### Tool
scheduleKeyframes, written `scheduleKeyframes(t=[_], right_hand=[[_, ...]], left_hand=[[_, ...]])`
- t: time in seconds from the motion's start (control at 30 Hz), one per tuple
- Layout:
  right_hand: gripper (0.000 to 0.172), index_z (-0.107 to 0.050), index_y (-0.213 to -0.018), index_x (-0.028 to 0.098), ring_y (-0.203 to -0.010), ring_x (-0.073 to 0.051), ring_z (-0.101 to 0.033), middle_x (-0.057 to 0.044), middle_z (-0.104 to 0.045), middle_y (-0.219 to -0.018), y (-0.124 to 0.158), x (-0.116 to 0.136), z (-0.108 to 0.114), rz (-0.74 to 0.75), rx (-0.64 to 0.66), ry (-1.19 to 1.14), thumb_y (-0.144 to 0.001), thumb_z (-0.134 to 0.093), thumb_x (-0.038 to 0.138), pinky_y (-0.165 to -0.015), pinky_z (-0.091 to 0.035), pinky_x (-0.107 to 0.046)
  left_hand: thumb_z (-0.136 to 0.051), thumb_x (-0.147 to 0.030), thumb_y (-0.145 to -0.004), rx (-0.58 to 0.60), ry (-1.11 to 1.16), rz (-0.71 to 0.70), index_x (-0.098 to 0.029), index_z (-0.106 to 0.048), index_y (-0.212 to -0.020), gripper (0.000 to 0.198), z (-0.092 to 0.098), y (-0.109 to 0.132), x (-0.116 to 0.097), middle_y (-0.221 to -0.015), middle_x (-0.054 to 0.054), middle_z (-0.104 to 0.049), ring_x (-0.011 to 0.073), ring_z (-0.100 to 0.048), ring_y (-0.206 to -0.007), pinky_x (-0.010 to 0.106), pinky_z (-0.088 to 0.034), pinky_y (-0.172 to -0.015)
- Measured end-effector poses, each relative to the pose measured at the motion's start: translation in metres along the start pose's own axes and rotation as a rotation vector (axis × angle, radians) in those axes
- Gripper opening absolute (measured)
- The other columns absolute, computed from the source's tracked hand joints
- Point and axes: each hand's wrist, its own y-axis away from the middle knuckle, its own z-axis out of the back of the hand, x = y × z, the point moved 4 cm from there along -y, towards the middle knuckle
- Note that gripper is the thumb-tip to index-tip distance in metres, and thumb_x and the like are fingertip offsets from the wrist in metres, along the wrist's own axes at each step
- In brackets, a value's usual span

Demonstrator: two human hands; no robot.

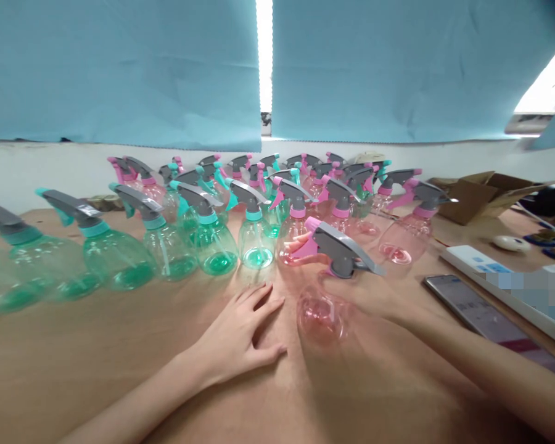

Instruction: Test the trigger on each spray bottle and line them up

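My left hand [243, 336] lies palm down on the wooden table [203, 407], fingers spread and nothing in it. Just right of it a clear pink spray bottle [322, 316] with a grey and pink trigger head leans slightly right. My right hand [335, 282] is at that bottle's neck, mostly hidden behind the head; its fingertips show left of the pink trigger, close to another pink spray bottle [290, 231]. A row of green spray bottles [216, 246] with teal collars stands beyond my left hand, each with some green showing at its base.
More pink and green spray bottles [254, 176] crowd the back. On the right lie a phone [472, 314], a white flat box [481, 265] and a white mouse [511, 244]; an open cardboard box [476, 197] stands behind them. A white wall [46, 169] with blue sheeting closes the back.
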Motion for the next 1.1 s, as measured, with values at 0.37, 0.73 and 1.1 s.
scheduleKeyframes(t=[0.37, 0.73, 1.1], right_hand=[[0.058, -0.058, -0.116, 0.029, -0.087, -0.019, -0.068, 0.002, -0.067, -0.114, 0.0, -0.011, -0.009, -0.056, 0.091, -0.381, -0.061, -0.046, 0.012, -0.078, -0.057, -0.031], [0.049, -0.055, -0.11, 0.028, -0.083, -0.018, -0.066, 0.001, -0.067, -0.103, -0.001, -0.016, -0.01, -0.05, 0.081, -0.373, -0.064, -0.048, 0.013, -0.072, -0.057, -0.03], [0.039, -0.055, -0.098, 0.025, -0.079, -0.016, -0.064, -0.001, -0.065, -0.103, -0.001, -0.019, -0.012, -0.008, 0.081, -0.457, -0.061, -0.047, 0.014, -0.073, -0.056, -0.031]], left_hand=[[-0.062, -0.05, -0.084, 0.034, 0.027, 0.021, -0.024, -0.046, -0.14, 0.064, 0.004, -0.002, -0.002, -0.15, 0.014, -0.036, 0.0378, -0.032, -0.137, 0.058, -0.027, -0.108], [-0.06, -0.047, -0.086, 0.03, 0.006, 0.008, -0.023, -0.046, -0.14, 0.061, 0.004, -0.002, -0.002, -0.149, 0.014, -0.038, 0.0362, -0.032, -0.137, 0.056, -0.028, -0.109], [-0.061, -0.046, -0.085, 0.016, 0.03, 0.016, -0.024, -0.047, -0.139, 0.06, 0.005, -0.003, -0.002, -0.149, 0.013, -0.039, 0.0374, -0.035, -0.135, 0.057, -0.029, -0.108]])
